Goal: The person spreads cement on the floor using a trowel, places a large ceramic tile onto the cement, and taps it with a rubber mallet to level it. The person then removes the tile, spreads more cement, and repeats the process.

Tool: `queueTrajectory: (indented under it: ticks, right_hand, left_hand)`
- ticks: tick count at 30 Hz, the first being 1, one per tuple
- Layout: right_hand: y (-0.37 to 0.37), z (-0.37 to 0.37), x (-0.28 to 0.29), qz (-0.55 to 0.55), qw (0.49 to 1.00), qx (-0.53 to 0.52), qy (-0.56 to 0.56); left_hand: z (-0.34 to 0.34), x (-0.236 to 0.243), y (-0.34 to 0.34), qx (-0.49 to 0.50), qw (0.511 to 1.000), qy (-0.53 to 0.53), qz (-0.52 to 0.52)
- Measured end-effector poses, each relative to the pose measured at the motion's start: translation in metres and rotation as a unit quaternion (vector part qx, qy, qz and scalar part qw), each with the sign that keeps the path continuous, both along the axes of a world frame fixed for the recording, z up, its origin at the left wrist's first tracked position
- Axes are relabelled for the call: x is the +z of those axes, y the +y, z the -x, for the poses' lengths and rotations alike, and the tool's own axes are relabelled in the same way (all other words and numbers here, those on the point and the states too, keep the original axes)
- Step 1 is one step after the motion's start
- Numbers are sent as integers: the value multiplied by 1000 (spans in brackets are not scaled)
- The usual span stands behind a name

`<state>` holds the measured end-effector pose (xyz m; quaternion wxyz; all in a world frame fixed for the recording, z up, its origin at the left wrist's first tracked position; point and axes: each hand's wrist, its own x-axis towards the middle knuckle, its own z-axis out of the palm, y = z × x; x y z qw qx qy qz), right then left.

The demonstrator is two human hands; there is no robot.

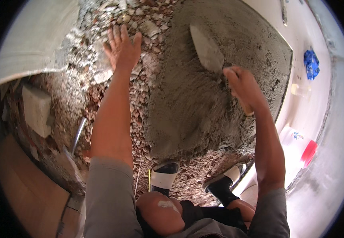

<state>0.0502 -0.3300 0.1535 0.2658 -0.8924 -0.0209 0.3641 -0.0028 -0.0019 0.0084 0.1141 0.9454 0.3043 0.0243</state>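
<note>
While the R hand point(245, 87) is wrapped around the handle of a trowel point(207, 49), the L hand point(123, 49) is palm down at the strip of rubble point(156, 77). The R grip is pressed together on the handle, and the handle's light-coloured end sticks out below the hand, twd the person. The L grip is spread: fingers point away fr. the person, thumb stands apart to the R; whether the palm bears weight, I cannot tell.

The trowel is over the far half of the grey mortar point(192, 111), its blade pointing to the far L; if the whole blade touches the mortar, I cannot tell. The mortar is a wide layer b/w the rubble on the L and a pale ledge point(269, 20) on the R; it looks rough nr the R hand.

Two sandals point(165, 179) w/ pale straps, worn over dark socks, stand just before the near edge of the mortar. A thin yellow stick point(149, 180) is beside the L sandal. On the L side are a pale block point(37, 111), a metal rod point(78, 135) &, lower, a brown board point(29, 186). On the R side are a crumpled blue wrapper point(311, 64), a clear cup point(299, 90) & a whitish container w/ a red end point(308, 153).
</note>
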Motion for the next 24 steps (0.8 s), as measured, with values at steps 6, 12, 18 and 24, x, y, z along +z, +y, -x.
queueTrajectory:
  ticks: [6, 12, 18, 24]
  right_hand:
    - [42, -48, 12, 15, 999, 46, 10]
    - [2, 23, 17, 31, 974, 191, 114]
    - [-54, 91, 31, 82, 947, 311, 22]
    - [-75, 68, 44, 167, 933, 310, -77]
  left_hand:
    - [78, 43, 28, -4, 960, -221, 171]
    - [289, 56, -14, 175, 936, -108, 285]
    - [374, 37, -61, 181, 928, -150, 290]
    - [396, 56, -83, 175, 930, -161, 281]
